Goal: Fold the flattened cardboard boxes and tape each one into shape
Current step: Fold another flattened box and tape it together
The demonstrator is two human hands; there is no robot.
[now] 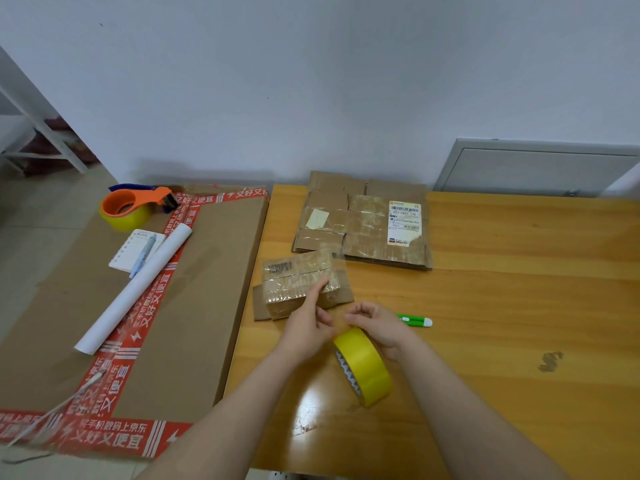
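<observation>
Head camera view: a small folded cardboard box [301,285], wrapped in clear tape, lies near the left edge of a wooden table [519,306], its long axis running left to right and a barcode on top. The left hand [308,327] presses a straight index finger on the box top. The right hand [377,327] curls its fingers around a yellow tape roll [363,365] standing on edge just in front of the box. A stack of flattened boxes [346,220] lies behind, near a white wall; its shipping label [404,221] reads roughly 557-P802. Left of the table, a large carton [214,271] bears red tape [145,296] printed 又好又便宜
</observation>
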